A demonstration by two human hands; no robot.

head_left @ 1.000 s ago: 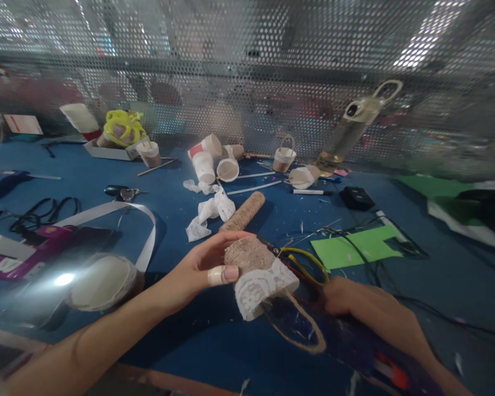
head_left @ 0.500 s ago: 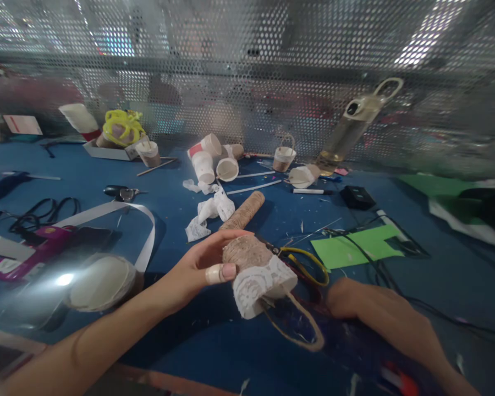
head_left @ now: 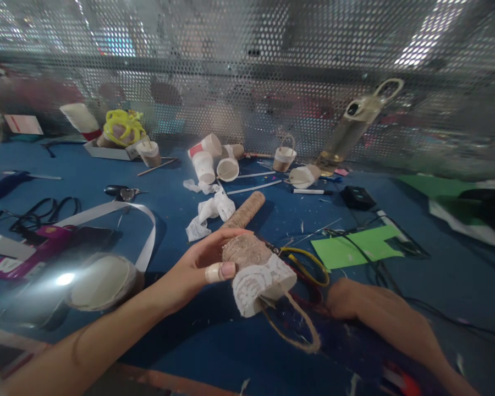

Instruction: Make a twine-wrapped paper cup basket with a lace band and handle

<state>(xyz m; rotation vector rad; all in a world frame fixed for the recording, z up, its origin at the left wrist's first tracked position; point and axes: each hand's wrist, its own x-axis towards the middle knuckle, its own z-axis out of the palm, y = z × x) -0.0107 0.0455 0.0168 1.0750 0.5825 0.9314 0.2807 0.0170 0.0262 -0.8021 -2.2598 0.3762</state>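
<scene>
My left hand point(head_left: 198, 267) grips a small cup basket point(head_left: 256, 275) wrapped in brown twine, with a white lace band at its rim and a twine loop handle point(head_left: 297, 324) hanging below. A bandage wraps my thumb. My right hand point(head_left: 355, 300) rests low on the blue table point(head_left: 231, 341) to the right of the basket; its fingers are tucked under and hidden. Yellow-handled scissors point(head_left: 303, 261) lie just behind the basket. A spool of twine point(head_left: 245, 210) lies beyond them.
White lace scraps point(head_left: 208, 212), several paper cups point(head_left: 212, 159), another small basket point(head_left: 283, 157), a tilted water bottle point(head_left: 350, 124), green paper point(head_left: 355, 247), black cables point(head_left: 396, 269), a ribbon roll point(head_left: 103, 278), and a perforated metal screen point(head_left: 247, 71) at the back.
My left hand has tilted the basket slightly, so its lace rim and handle dropped a little to the left. My right hand shifted slightly right along the table.
</scene>
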